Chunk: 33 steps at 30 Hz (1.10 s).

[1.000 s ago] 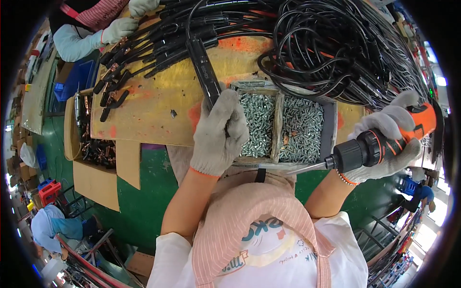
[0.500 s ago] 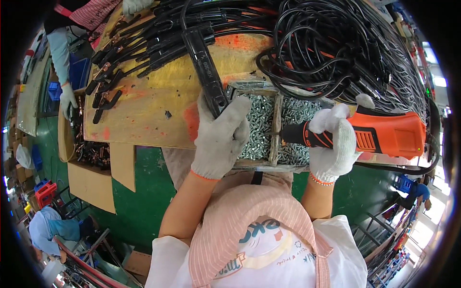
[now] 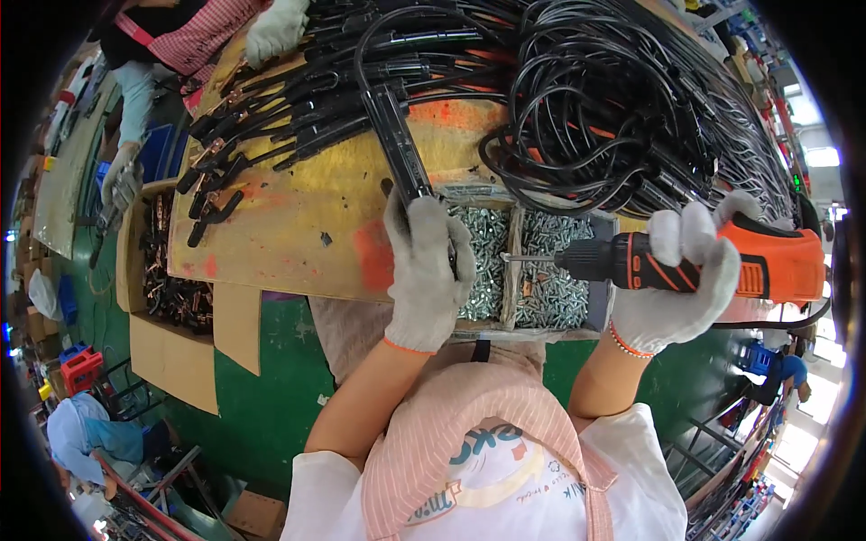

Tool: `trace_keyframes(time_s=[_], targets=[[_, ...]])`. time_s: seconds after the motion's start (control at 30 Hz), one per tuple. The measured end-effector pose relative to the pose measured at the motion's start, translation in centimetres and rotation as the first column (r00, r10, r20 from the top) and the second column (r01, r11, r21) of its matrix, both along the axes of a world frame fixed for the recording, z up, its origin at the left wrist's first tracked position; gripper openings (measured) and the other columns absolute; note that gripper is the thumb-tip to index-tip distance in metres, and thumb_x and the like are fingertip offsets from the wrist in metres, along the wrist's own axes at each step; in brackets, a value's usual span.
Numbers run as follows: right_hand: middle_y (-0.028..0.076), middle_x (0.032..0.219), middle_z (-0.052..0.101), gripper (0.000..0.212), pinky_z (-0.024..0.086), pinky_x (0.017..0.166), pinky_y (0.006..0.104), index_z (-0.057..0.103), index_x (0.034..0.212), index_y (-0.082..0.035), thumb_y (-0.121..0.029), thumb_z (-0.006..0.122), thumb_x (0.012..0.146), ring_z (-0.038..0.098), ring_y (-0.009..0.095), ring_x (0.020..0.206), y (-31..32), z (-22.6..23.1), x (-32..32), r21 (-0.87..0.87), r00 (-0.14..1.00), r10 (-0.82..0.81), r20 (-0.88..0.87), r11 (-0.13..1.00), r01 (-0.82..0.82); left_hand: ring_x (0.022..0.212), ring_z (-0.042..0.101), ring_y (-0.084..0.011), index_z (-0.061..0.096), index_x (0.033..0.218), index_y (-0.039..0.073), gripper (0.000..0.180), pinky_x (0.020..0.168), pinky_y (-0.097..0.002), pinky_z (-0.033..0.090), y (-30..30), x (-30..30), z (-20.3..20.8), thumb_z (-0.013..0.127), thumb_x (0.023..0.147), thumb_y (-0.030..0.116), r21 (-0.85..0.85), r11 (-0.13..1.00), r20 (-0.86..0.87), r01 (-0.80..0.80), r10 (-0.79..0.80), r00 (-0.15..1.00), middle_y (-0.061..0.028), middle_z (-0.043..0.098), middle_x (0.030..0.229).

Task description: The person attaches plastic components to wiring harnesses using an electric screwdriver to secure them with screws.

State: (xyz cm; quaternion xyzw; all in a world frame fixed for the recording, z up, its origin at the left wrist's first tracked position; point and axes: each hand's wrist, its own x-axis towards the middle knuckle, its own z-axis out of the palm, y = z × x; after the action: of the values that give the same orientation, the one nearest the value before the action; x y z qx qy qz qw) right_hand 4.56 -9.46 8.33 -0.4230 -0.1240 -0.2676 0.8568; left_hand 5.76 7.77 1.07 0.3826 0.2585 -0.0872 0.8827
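Note:
In a white glove, my left hand (image 3: 424, 275) is closed round the lower end of a black electrode holder (image 3: 400, 135), whose cable loops away at the top. My right hand (image 3: 686, 270), gloved too, grips an orange and black electric screwdriver (image 3: 780, 257). Its long thin bit points left toward my left hand, with a gap between them. Below the bit is a divided box (image 3: 512, 302) full of small silvery screws (image 3: 552, 230). My left fingertips are partly hidden by the glove.
More black holders with copper jaws (image 3: 216, 153) lie at the left of the worn wooden table (image 3: 298, 216). Coiled black cables (image 3: 613, 99) heap up at right. A carton (image 3: 171, 343) of small copper parts stands left. A co-worker's gloved hands (image 3: 278, 32) are at upper left.
The screwdriver has shifted right, away from my left hand, and its bit now shows. My left hand has turned with the holder and moved slightly right. The co-worker's hands have moved.

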Motion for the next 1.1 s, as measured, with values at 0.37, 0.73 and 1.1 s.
trace_keyframes(time_s=[0.37, 0.73, 1.1], targets=[[-0.006, 0.069, 0.032, 0.045, 0.029, 0.054, 0.0255, 0.036, 0.134, -0.016, -0.002, 0.052, 0.094, 0.026, 0.008, 0.058, 4.2, 0.5, 2.0, 0.238, 0.964, 0.243, 0.110, 0.935, -0.263, 0.038, 0.040, -0.0098, 0.055, 0.077, 0.008, 0.081, 0.034, -0.0195, 0.029, 1.4, 0.1, 0.0, 0.023, 0.089, 0.082, -0.078, 0.989, -0.108, 0.128, -0.136, 0.985, -0.0012, 0.048, 0.054], [-0.006, 0.072, 0.034, 0.046, 0.030, 0.055, 0.0215, 0.037, 0.133, -0.019, -0.009, 0.057, 0.093, 0.031, 0.008, 0.058, 5.4, -0.2, 1.4, 0.040, 0.993, 0.117, -0.008, 0.992, -0.117, 0.038, 0.039, -0.0106, 0.056, 0.082, 0.007, 0.082, 0.034, -0.0206, 0.028, 1.6, 0.1, -0.3, 0.023, 0.089, 0.083, -0.017, 0.983, -0.113, 0.185, -0.186, 0.976, -0.0022, 0.049, 0.055], [0.007, 0.086, 0.054, 0.035, 0.047, 0.061, 0.0307, 0.050, 0.124, -0.007, -0.012, 0.062, 0.091, 0.049, 0.018, 0.064, 6.7, -0.7, -1.1, -0.121, 0.973, -0.189, -0.131, 0.977, 0.174, 0.045, 0.046, -0.0095, 0.046, 0.107, 0.017, 0.060, 0.036, -0.0214, 0.034, 1.3, 0.2, -1.1, 0.028, 0.094, 0.073, 0.054, 0.985, -0.077, 0.165, -0.161, 0.984, -0.0006, 0.055, 0.070]])
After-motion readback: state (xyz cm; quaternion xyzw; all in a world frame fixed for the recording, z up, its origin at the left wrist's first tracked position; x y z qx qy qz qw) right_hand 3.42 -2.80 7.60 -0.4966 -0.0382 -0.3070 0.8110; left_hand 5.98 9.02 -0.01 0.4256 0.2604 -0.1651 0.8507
